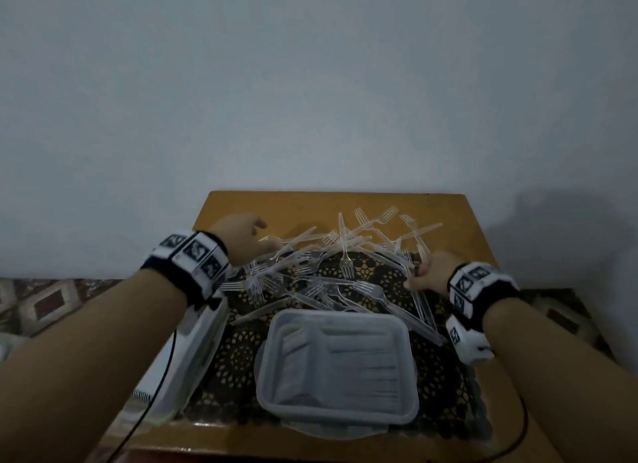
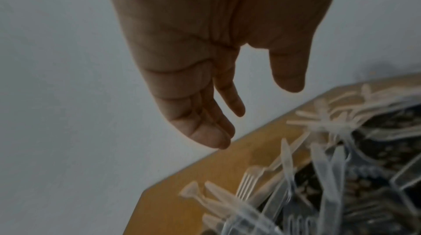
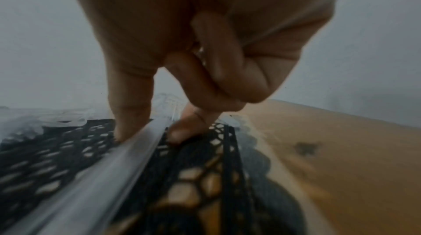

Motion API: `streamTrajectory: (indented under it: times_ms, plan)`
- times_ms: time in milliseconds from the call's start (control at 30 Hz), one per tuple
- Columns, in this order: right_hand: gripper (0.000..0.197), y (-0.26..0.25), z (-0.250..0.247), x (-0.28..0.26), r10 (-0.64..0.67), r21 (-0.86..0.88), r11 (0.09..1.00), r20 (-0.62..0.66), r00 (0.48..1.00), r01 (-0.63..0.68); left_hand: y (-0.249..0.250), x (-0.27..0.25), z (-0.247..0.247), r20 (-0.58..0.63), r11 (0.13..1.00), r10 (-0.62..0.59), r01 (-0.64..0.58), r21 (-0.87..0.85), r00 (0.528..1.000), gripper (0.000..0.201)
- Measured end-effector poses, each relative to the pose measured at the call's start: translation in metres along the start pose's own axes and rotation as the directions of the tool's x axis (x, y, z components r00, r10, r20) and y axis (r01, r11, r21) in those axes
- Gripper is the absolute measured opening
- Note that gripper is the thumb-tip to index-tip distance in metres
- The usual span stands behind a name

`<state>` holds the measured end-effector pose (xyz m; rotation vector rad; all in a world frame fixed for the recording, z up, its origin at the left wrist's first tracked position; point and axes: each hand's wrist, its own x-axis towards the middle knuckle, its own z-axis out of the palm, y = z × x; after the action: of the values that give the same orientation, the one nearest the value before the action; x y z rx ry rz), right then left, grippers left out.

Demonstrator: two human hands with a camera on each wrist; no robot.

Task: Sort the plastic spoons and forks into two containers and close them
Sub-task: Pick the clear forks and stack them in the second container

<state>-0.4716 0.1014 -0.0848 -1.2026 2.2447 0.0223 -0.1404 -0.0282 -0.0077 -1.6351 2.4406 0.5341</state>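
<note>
Our right hand (image 1: 429,271) pinches clear plastic fork handles (image 3: 127,163); left hand (image 2: 205,76) hangs open, empty. They look light, slick and springy, so we'd grip mid-handle.

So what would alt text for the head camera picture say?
Two forearms reach over a pile of clear plastic cutlery on a small wooden table; the right hand pinches some pieces, the left hand hovers open, and a closed container sits nearest.

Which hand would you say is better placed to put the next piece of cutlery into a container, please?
Right, probably. The right hand already pinches clear cutlery beside the closed container, though that lid must come off. The left hand hangs open above the pile, holding nothing.
</note>
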Motion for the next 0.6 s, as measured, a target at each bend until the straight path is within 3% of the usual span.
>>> streamTrajectory:
  times_ms: [167, 300, 367, 500, 600]
  plan:
    - [0.037, 0.010, 0.010, 0.000, -0.014, 0.083, 0.996, -0.042, 0.999, 0.018, 0.003, 0.061, 0.005, 0.139, 0.977, -0.142, 0.117, 0.178, 0.980, 0.042]
    - [0.021, 0.027, 0.004, 0.001, -0.044, 0.290, 0.955, -0.071, 0.997, 0.062, -0.006, 0.089, 0.029, 0.220, 0.869, -0.186, 0.056, 0.492, 0.957, 0.029]
    - [0.015, 0.036, -0.002, 0.001, -0.064, 0.357, 0.929, -0.101, 0.993, 0.097, -0.006, 0.098, 0.037, 0.253, 0.850, -0.195, 0.035, 0.526, 0.948, 0.024]
    - [0.020, 0.036, -0.018, 0.001, -0.175, 0.245, 0.944, -0.203, 0.964, 0.223, 0.007, 0.088, 0.040, 0.245, 0.806, -0.189, 0.008, 0.592, 0.951, 0.032]
    - [0.022, 0.029, -0.028, 0.004, -0.217, 0.250, 0.932, -0.193, 0.957, 0.262, 0.010, 0.079, 0.046, 0.275, 0.793, -0.182, -0.024, 0.609, 0.944, 0.051]
